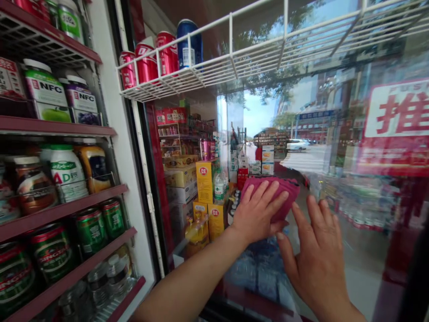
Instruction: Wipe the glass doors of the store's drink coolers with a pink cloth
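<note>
A folded magenta cloth (287, 197) is pressed against the glass door (321, 188) under my left hand (259, 208), whose fingers lie over it and hold it there. To the right, my right hand (318, 255) is raised with fingers apart and nothing in it. Its fingertips are close to the glass; whether they touch cannot be made out. A red and white sticker (398, 116) with a large character is on the door, up and right of both hands.
Above my hands, a white wire rack (231, 58) holds several cans, among them a blue can (190, 44). At left, an open drinks cooler has maroon-edged shelves (63, 201) with bottles and cans. Through or reflected in the glass are yellow boxes (204, 183) and a street.
</note>
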Motion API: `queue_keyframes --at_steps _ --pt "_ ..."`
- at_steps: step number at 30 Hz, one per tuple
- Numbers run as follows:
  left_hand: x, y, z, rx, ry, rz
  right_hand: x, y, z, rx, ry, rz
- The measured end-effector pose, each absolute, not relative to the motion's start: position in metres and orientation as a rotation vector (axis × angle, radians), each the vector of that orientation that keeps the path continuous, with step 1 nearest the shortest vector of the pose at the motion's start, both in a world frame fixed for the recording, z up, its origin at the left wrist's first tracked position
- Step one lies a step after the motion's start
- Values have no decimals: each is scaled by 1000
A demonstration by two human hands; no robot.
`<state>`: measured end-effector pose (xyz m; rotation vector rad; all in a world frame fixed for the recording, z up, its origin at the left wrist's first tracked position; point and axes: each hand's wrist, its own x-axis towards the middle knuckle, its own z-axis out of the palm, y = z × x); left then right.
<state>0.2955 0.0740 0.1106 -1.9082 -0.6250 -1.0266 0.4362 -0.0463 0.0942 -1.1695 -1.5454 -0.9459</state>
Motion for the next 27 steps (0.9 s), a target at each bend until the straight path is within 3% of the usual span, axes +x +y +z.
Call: queue_keyframes --at_steps 19,27 --pt "21 169 74 -1823 -1024 -1231 352 3 82 -1109 -1651 -875" --pt "21 181 71 -1550 -1285 -1593 350 11 81 -1114 -1655 -853"
